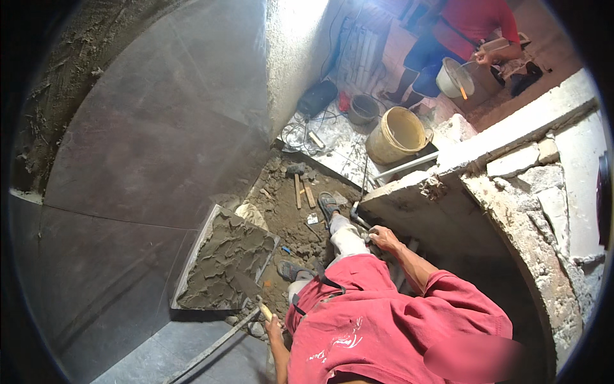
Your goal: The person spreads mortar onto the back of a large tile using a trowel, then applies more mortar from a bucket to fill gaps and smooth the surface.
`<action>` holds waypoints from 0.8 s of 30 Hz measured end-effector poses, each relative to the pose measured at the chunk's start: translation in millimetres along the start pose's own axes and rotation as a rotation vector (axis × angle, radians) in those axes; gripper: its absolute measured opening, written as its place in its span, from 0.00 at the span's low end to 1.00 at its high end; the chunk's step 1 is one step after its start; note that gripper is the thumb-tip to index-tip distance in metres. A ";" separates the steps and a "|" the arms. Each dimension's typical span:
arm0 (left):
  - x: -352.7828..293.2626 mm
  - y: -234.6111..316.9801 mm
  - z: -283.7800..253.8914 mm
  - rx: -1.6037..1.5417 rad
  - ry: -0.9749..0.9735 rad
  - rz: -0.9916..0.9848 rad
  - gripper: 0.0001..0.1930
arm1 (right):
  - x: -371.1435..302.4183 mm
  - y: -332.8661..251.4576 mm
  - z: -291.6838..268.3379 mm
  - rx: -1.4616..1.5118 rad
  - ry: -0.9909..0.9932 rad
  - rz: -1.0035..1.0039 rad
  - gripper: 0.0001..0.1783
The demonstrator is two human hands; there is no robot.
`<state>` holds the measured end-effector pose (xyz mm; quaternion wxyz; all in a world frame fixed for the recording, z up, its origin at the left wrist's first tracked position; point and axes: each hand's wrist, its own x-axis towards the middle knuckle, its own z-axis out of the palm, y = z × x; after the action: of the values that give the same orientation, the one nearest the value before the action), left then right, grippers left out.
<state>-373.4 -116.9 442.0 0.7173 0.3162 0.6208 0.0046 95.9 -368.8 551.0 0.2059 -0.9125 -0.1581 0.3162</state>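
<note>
My left hand (274, 328) is closed round the light handle of a trowel (265, 312). Its blade lies against the grey mortar and is hard to make out. That mortar (224, 262) is spread in rough ridges over a square tile (183, 281), which leans just beyond the hand. To the right, my right hand (384, 238) has its fingers curled beside my knee, close to a grey pipe elbow (358, 214). Whatever those fingers hold, if anything, is hidden.
A hammer (297, 185) lies on the rubble around my feet. Large dark tiles (147, 147) cover the left wall. Beyond the low wall (409, 185) stand a mortar-stained bucket (396, 136) and a dark pail (364, 109). A co-worker (473, 32) sits behind a white bucket (455, 78).
</note>
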 end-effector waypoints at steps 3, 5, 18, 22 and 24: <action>-13.8 -13.6 -36.7 -0.045 0.112 -0.033 0.13 | -14.0 -34.5 23.5 0.083 -0.059 0.050 0.18; -12.6 -16.4 -50.0 -0.109 0.117 -0.040 0.12 | -10.4 -23.1 41.8 -0.063 0.023 -0.118 0.18; -15.2 19.4 3.8 -0.221 0.112 -0.123 0.11 | 102.9 -102.2 -154.1 0.554 0.869 -0.347 0.14; -15.6 29.4 16.9 -0.065 0.162 -0.146 0.12 | 137.9 -116.5 -270.1 0.786 1.240 -0.220 0.10; -21.0 29.9 22.5 -0.004 0.192 -0.163 0.12 | 173.4 -93.5 -295.9 1.277 0.887 -0.186 0.12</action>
<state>-346.6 -111.4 475.0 0.6530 0.2614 0.7104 -0.0223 401.1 -296.9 718.4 0.7604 -0.6415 0.0758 -0.0669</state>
